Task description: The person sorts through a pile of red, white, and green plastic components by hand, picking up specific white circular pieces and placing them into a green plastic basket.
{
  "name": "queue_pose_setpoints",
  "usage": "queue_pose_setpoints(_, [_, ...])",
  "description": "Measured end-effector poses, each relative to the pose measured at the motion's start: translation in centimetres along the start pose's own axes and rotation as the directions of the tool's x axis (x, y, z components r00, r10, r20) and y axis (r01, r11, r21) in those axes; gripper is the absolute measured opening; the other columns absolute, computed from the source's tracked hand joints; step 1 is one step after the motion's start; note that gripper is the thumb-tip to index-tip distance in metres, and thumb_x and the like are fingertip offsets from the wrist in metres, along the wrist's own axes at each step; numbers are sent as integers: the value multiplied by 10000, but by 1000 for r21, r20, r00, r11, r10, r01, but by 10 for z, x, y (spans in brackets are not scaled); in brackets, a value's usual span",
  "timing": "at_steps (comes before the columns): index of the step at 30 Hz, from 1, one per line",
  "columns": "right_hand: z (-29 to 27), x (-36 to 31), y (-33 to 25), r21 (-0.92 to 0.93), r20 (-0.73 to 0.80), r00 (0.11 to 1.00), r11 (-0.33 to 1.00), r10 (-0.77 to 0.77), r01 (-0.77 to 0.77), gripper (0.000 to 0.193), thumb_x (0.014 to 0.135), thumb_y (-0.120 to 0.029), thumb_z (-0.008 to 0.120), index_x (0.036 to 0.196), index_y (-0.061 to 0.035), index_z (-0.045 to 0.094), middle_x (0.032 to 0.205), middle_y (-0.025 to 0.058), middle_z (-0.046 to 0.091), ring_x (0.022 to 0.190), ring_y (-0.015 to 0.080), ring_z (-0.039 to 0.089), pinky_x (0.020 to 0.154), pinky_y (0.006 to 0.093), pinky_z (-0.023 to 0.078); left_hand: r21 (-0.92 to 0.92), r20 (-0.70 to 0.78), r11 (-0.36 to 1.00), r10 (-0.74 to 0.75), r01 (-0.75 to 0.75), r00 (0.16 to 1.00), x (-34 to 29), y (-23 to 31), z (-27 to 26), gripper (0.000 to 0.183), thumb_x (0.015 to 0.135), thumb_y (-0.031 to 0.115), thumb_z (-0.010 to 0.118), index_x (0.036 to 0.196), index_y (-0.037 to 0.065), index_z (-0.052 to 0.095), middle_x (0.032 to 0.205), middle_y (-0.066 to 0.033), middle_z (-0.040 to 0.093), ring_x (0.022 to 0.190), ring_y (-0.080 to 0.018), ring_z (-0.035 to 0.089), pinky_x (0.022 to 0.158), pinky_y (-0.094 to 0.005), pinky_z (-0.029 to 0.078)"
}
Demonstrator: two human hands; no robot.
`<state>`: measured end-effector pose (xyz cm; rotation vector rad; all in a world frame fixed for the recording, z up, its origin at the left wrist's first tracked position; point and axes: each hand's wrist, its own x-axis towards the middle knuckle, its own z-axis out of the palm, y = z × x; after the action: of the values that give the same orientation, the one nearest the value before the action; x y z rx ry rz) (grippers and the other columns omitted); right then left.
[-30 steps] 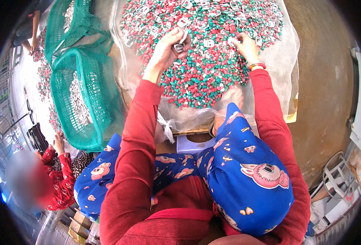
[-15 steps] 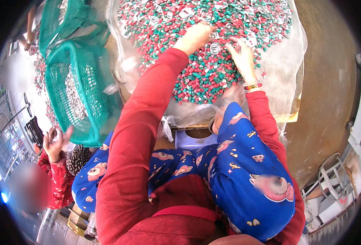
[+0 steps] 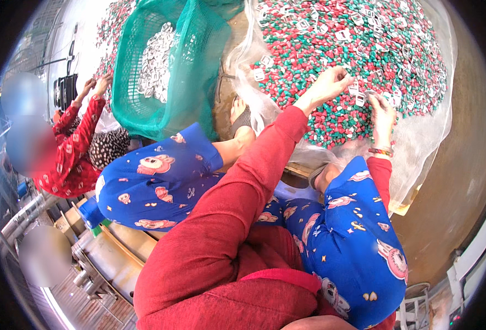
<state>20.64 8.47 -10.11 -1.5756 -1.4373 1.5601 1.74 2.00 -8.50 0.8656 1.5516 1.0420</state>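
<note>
Small red, green and white pebble-like pieces [image 3: 336, 124] lie spread on a pale translucent sheet, with slotted silvery buckles scattered among them. My left hand [image 3: 331, 87] is just over the pieces, its fingertips pinched together; what is between them, if anything, is too small to make out. To its right, my right hand [image 3: 383, 114] bends down with thumb and fingers drawn close, and I cannot make out what they grip. A silvery buckle [image 3: 360, 99] lies between the two hands. Another group of buckles [image 3: 394, 98] is beside my right fingers.
A green netted basket [image 3: 123, 82] at the left contains a heap of silvery buckles [image 3: 157, 63]. Beyond it a co-worker's hands [image 3: 102, 85] are raised near another spread of coloured pieces [image 3: 113, 33]. My knees and the pale sheet's edge [image 3: 446, 118] border the work area.
The view has swung left, so the basket and pile appear farther right. My left hand has drawn back from the far pieces, its fingers pinched; my right fingers have closed in and point downward.
</note>
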Motion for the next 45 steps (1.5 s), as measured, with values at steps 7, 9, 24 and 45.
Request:
queue_pose_setpoints(7, [-12,2,-15,238,116,991,967,69,-95,211,867,-144,554,1022,-2,570,742,33,579,528,82,498,428,190,359,-617,258,722,-190,313,947,-28,-13,-4,701,789,121,662,1322,75,208,750,-37,530,536,-77,444,396,-187,303])
queue_pose_setpoints(9, [-15,2,-20,418,174,985,906,0,-73,214,900,-125,477,1057,13,519,886,108,595,721,203,624,588,267,523,-754,355,552,-112,355,928,-34,-18,-3,836,781,98,673,1380,131,91,762,-42,529,530,-76,441,394,-170,293])
queue_pose_setpoints(24, [114,-21,-148,-190,479,547,528,-686,828,276,844,-198,558,1099,-94,582,1048,99,581,1007,217,532,889,329,391,-884,85,-458,39,94,996,-54,17,-61,271,867,315,456,944,82,570,835,-81,573,692,-207,563,532,-283,496])
queue_pose_setpoints(45, [205,28,-38,-55,470,816,911,-337,408,73,757,-33,578,793,-33,515,749,68,610,658,168,597,596,275,482,686,-239,719,80,110,968,-43,-56,-186,429,677,189,700,1050,20,574,925,-156,630,875,-300,603,786,-356,467])
